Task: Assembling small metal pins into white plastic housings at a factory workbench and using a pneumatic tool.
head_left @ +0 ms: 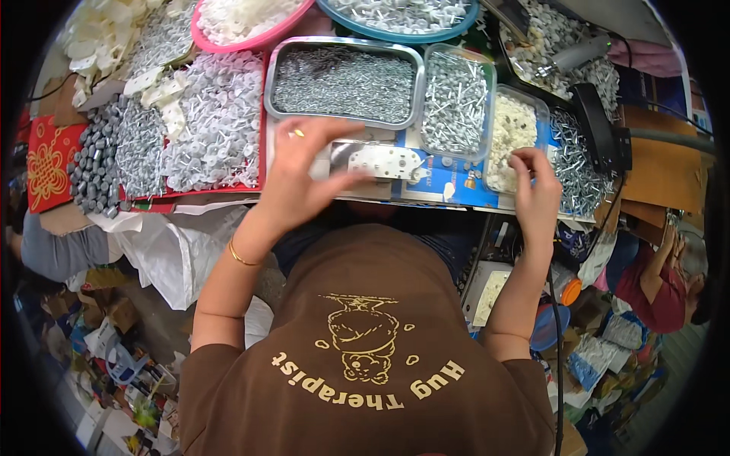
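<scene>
My left hand [300,171], slightly blurred, hovers over the table's near edge with thumb and fingers apart and nothing seen between them. Just right of it lies a flat white plate with small holes [384,162], partly over a shiny metal piece. At the near side of a clear tub of small cream-white pieces [513,129], my right hand [538,182] has thumb and fingertips pinched together. Whatever sits in that pinch is too small to make out. Beyond my left hand stands a metal tray full of small silver pins [342,83].
A clear tub of silver nails [455,99] stands beside the tray. Heaps of white clips with nails [217,121] and grey plugs [97,159] lie left. Behind are a pink basin [204,38] and a teal basin [380,34]. A black device with cable [597,129] stands right.
</scene>
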`<state>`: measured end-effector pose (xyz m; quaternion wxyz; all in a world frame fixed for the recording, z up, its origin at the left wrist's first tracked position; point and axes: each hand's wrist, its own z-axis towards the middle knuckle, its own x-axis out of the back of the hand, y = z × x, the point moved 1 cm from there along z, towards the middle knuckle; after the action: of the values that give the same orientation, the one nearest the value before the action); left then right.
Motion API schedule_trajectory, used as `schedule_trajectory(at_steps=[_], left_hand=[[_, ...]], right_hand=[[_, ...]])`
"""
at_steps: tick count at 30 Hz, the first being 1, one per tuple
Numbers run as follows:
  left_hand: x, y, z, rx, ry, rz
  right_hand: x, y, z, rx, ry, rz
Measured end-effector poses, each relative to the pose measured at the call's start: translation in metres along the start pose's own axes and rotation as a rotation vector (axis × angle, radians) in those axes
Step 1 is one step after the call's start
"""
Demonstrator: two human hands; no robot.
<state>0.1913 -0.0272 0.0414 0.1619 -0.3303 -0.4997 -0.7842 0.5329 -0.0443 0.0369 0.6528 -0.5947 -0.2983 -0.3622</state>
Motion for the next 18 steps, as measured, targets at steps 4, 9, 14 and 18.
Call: schedule_trajectory(at_steps=[4, 9, 14, 18], left_hand=[[0.011, -0.043, 0.037, -0.106, 0.165, 0.442], [-0.004, -0.069, 0.048, -0.115, 0.090, 0.450], [-0.010, -0.067, 0.048, -0.045, 0.111, 0.390], [-0.008, -0.068, 0.044, -0.051, 0.141, 0.351]], right_hand=[[0.002, -0.051, -0.002, -0.055, 0.017, 0.323], [-0.022, -0.087, -0.011, -0.027, -0.098, 0.605], [-0.038, -0.091, -0.008, 0.441, -0.002, 0.281], [-0.047, -0.080, -0.001, 0.544, -0.028, 0.228]])
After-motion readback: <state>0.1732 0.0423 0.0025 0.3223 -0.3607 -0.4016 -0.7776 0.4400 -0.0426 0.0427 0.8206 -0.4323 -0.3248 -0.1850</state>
